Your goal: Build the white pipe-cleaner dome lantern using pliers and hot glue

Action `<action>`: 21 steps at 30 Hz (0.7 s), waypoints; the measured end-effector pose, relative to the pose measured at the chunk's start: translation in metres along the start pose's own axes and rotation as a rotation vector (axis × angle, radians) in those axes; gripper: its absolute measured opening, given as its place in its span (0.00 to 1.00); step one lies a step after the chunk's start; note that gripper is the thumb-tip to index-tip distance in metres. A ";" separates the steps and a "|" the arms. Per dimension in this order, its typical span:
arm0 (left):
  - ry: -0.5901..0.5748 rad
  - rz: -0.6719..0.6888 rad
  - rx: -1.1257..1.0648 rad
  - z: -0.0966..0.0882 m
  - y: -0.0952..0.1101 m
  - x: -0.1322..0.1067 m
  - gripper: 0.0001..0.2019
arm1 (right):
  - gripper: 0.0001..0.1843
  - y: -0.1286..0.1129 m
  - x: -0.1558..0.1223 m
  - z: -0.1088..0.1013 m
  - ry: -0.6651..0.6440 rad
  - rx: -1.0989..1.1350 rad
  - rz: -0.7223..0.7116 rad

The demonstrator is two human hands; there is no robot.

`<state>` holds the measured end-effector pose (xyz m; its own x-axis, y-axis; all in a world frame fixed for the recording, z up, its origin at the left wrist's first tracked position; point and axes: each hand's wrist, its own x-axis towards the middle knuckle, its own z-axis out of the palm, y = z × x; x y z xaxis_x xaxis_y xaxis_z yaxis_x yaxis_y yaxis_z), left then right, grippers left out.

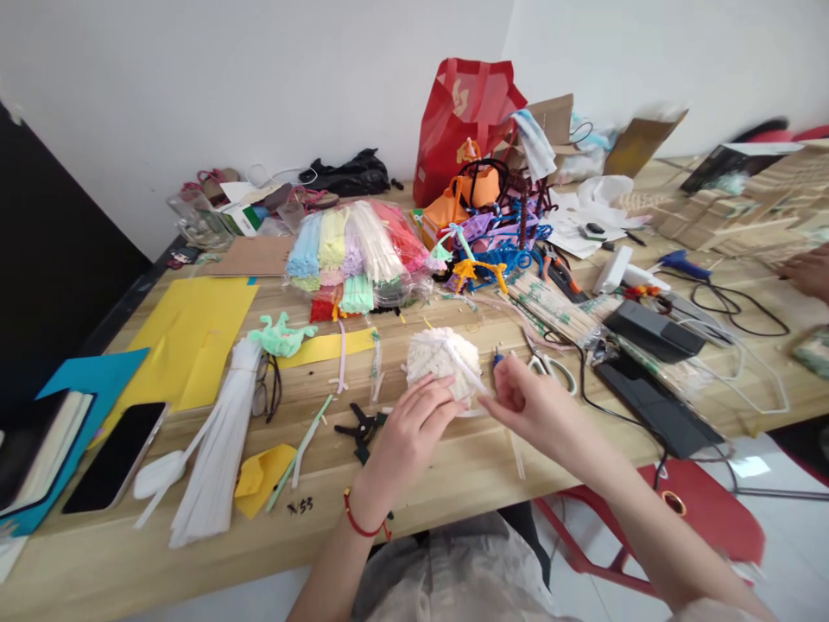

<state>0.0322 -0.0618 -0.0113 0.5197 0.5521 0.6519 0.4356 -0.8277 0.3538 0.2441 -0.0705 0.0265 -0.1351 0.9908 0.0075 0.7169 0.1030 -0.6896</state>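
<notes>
Centre frame: left hand (408, 436) fingers curled gripping one white ball (435, 354); right hand (528, 404) fingers pinched shut on one strand (470, 373).

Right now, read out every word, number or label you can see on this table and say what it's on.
"N53": dark handwriting on the wooden table, near its front edge; the first character is uncertain.
Red bag: pale print, unreadable.
Green-and-white box at the back: too small to read.
White fluffy ball held by the left hand and right hand: no text.
Nothing else is legible.
</notes>
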 end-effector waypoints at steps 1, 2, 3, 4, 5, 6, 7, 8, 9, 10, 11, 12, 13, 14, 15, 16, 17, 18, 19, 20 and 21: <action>0.005 -0.008 -0.031 0.000 -0.001 0.000 0.09 | 0.09 0.006 0.002 -0.001 0.019 -0.031 0.003; 0.011 -0.019 -0.070 -0.001 -0.003 -0.001 0.10 | 0.07 0.011 0.004 -0.004 0.002 -0.043 0.004; 0.014 -0.030 -0.112 -0.002 -0.005 -0.001 0.10 | 0.07 0.017 0.006 -0.007 -0.035 -0.039 0.003; 0.015 -0.042 -0.151 -0.002 -0.007 -0.001 0.10 | 0.09 0.023 0.007 -0.012 -0.078 -0.020 0.003; 0.013 -0.054 -0.183 -0.003 -0.008 -0.001 0.10 | 0.11 0.027 0.007 -0.017 -0.113 0.012 0.006; 0.010 -0.062 -0.204 -0.004 -0.009 -0.001 0.10 | 0.14 0.032 0.008 -0.023 -0.125 0.051 0.016; 0.006 -0.068 -0.216 -0.004 -0.009 0.000 0.11 | 0.16 0.035 0.008 -0.030 -0.116 0.090 0.031; 0.003 -0.069 -0.221 -0.004 -0.009 0.000 0.11 | 0.18 0.036 0.008 -0.037 -0.090 0.121 0.047; 0.001 -0.067 -0.223 -0.003 -0.008 0.001 0.11 | 0.19 0.036 0.009 -0.044 -0.047 0.136 0.061; 0.001 -0.061 -0.220 -0.003 -0.007 0.002 0.10 | 0.19 0.035 0.011 -0.050 0.006 0.129 0.063; 0.004 -0.054 -0.213 -0.002 -0.006 0.003 0.10 | 0.18 0.032 0.014 -0.055 0.066 0.100 0.050; 0.008 -0.047 -0.202 -0.001 -0.005 0.003 0.09 | 0.16 0.029 0.018 -0.059 0.133 0.051 0.023; 0.013 -0.043 -0.190 -0.001 -0.004 0.004 0.09 | 0.13 0.024 0.023 -0.061 0.201 -0.012 -0.013; 0.017 -0.043 -0.181 -0.001 -0.004 0.004 0.10 | 0.11 0.020 0.030 -0.062 0.268 -0.079 -0.048; 0.020 -0.047 -0.178 -0.001 -0.003 0.004 0.10 | 0.10 0.016 0.038 -0.061 0.326 -0.134 -0.076; 0.022 -0.052 -0.182 -0.001 -0.004 0.003 0.11 | 0.10 0.014 0.048 -0.058 0.363 -0.155 -0.099; 0.024 -0.058 -0.191 -0.001 -0.004 0.002 0.11 | 0.10 0.012 0.058 -0.054 0.377 -0.131 -0.116; 0.026 -0.064 -0.200 -0.001 -0.005 0.001 0.11 | 0.10 0.012 0.069 -0.049 0.367 -0.064 -0.131; 0.028 -0.067 -0.205 -0.001 -0.005 0.001 0.11 | 0.10 0.013 0.081 -0.042 0.330 0.040 -0.146; 0.030 -0.070 -0.205 -0.001 -0.005 0.000 0.11 | 0.10 0.015 0.094 -0.035 0.277 0.174 -0.157; 0.032 -0.070 -0.200 -0.001 -0.005 0.000 0.11 | 0.11 0.017 0.106 -0.027 0.201 0.314 -0.163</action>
<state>0.0293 -0.0580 -0.0130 0.4680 0.6081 0.6413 0.3137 -0.7927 0.5228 0.2608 0.0391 0.0355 -0.0706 0.9644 0.2548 0.4493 0.2588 -0.8550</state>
